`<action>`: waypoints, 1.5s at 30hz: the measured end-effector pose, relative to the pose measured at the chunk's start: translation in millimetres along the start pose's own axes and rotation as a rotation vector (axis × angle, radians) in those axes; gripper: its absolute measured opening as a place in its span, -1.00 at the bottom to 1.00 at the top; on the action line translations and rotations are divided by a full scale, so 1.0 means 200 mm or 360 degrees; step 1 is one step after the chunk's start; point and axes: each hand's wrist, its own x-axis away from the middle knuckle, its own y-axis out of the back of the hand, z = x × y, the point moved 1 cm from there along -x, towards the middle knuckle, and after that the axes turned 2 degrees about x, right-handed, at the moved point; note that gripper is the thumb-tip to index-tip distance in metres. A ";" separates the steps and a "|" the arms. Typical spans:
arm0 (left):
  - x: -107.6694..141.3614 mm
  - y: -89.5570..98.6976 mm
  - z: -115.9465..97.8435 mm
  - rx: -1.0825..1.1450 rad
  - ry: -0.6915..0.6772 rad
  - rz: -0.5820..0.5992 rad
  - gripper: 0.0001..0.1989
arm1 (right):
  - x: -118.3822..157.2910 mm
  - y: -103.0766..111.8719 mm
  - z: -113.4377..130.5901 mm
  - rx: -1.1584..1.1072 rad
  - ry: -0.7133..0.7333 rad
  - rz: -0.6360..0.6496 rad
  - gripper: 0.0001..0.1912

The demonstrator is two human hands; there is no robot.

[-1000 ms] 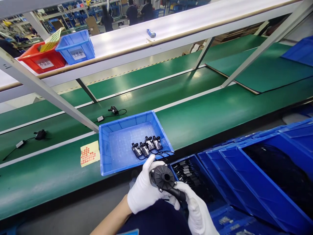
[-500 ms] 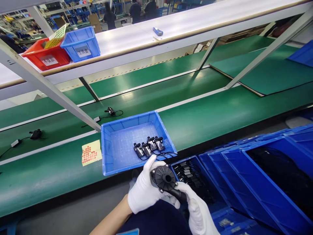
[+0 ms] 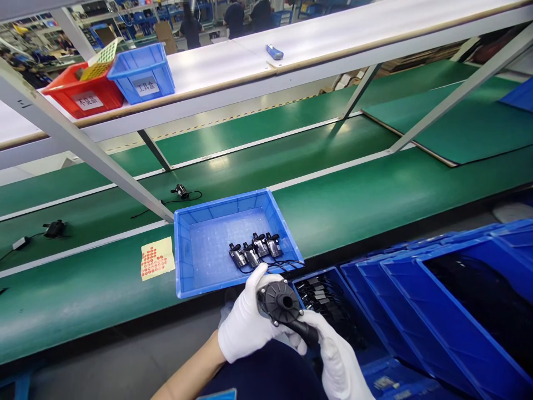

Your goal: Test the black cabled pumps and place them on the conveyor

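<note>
A black pump [image 3: 280,301] with a round ribbed face and a central port is held close to my body, its face turned up. My left hand [image 3: 249,319], in a white glove, wraps round its left side with the thumb at the top edge. My right hand [image 3: 333,350], also gloved in white, grips the side outlet at the lower right. Just beyond stands a blue tray [image 3: 183,253]. Several black pumps [image 3: 255,250] lie in it side by side, their cables trailing to the near right corner.
A sheet of red round stickers [image 3: 156,259] lies left of the tray. Two pumps with cables [image 3: 180,191] sit on the green conveyor [image 3: 250,158]. Stacked blue crates [image 3: 400,300] fill the right. Red [image 3: 95,97] and blue bins [image 3: 144,75] and a blue tool [image 3: 275,52] rest on the upper shelf.
The pumps on the conveyor have shifted a little to the left. The rest of the view has moved slightly with the camera. Both hands keep the same hold on the pump.
</note>
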 end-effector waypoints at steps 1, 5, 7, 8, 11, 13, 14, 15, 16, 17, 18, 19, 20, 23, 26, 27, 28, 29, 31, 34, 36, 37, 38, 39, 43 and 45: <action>0.00 0.00 0.00 0.0008 0.0005 0.0005 0.04 | 0.00 0.00 -0.01 -0.0009 -0.0005 0.0018 -0.51; 0.00 0.00 -0.02 -0.0009 0.0013 0.0020 0.03 | 0.02 0.00 -0.03 -0.0032 -0.0011 0.0025 -0.50; 0.00 0.00 -0.03 -0.0044 0.0021 0.0011 0.03 | 0.02 0.00 -0.05 -0.0068 -0.0041 0.0002 -0.50; 0.00 0.00 -0.03 -0.0057 0.0021 0.0006 0.02 | 0.02 -0.01 -0.06 -0.0095 -0.0048 -0.0007 -0.50; 0.00 0.00 -0.02 -0.0053 -0.0009 0.0005 0.00 | 0.03 -0.01 -0.08 -0.0164 -0.0047 -0.0033 -0.52; 0.01 -0.01 -0.01 -0.0009 -0.0026 0.0012 0.01 | 0.03 -0.01 -0.10 -0.0169 -0.0039 -0.0032 -0.52; 0.01 -0.01 0.00 0.0022 -0.0021 0.0013 0.02 | 0.03 -0.01 -0.10 -0.0157 -0.0053 -0.0039 -0.52; 0.02 -0.01 0.00 0.0052 -0.0002 0.0010 0.04 | 0.03 -0.01 -0.11 -0.0137 -0.0086 -0.0035 -0.51; 0.02 -0.02 0.00 0.0073 0.0030 -0.0001 0.06 | 0.03 -0.01 -0.11 -0.0107 -0.0141 -0.0040 -0.52; 0.02 -0.02 -0.01 0.0079 0.0067 -0.0015 0.08 | 0.03 -0.01 -0.12 -0.0068 -0.0227 -0.0057 -0.53; 0.03 -0.03 -0.01 0.0066 0.0099 -0.0034 0.08 | 0.03 -0.01 -0.11 -0.0036 -0.0320 -0.0091 -0.54; 0.03 -0.02 -0.02 0.0037 0.0133 -0.0055 0.08 | 0.02 -0.02 -0.10 -0.0019 -0.0406 -0.0143 -0.55; 0.03 -0.02 -0.03 0.0003 0.0165 -0.0071 0.09 | 0.02 -0.02 -0.09 -0.0039 -0.0475 -0.0198 -0.55; 0.03 0.05 -0.03 0.0091 0.0274 -0.0018 0.22 | -0.04 -0.05 0.01 -0.0403 -0.0691 -0.0307 -0.47; 0.04 0.17 0.01 0.0489 0.0237 0.0005 -0.07 | -0.14 -0.07 0.11 -0.1117 -0.1265 -0.0460 -0.29; 0.05 0.22 0.02 0.0560 0.0201 -0.0053 -0.24 | -0.18 -0.07 0.14 -0.1298 -0.1438 -0.0530 -0.21; 0.06 0.26 0.03 0.0570 0.0174 -0.0134 -0.36 | -0.21 -0.07 0.17 -0.1424 -0.1555 -0.0598 -0.15; 0.07 0.29 0.04 0.0533 0.0172 -0.0217 -0.43 | -0.24 -0.06 0.18 -0.1489 -0.1613 -0.0654 -0.12; 0.09 0.31 0.03 0.0416 0.0224 -0.0311 -0.50 | -0.28 -0.05 0.19 -0.1484 -0.1600 -0.0691 -0.11; 0.11 0.22 -0.03 0.0266 0.0356 -0.0292 -0.51 | -0.30 -0.05 0.20 -0.1149 -0.1465 -0.0524 -0.14; 0.10 0.14 -0.07 0.0189 0.0466 -0.0287 -0.35 | -0.30 -0.07 0.24 -0.0668 -0.1185 -0.0311 -0.18; 0.09 0.10 -0.07 0.0207 0.0509 -0.0290 -0.17 | -0.30 -0.08 0.27 -0.0446 -0.0987 -0.0206 -0.20; 0.07 0.07 -0.07 0.0294 0.0528 -0.0265 -0.01 | -0.30 -0.09 0.30 -0.0290 -0.0773 -0.0099 -0.23; 0.06 0.04 -0.05 0.0456 0.0529 -0.0212 0.10 | -0.29 -0.09 0.34 -0.0218 -0.0574 -0.0003 -0.25; -0.01 -0.01 0.08 0.1548 0.0638 0.0233 0.17 | -0.24 -0.03 0.46 -0.0322 -0.0358 0.0058 -0.29; -0.03 -0.03 0.13 0.1931 0.0725 0.0238 0.16 | -0.20 0.02 0.45 -0.0189 -0.0485 -0.0121 -0.33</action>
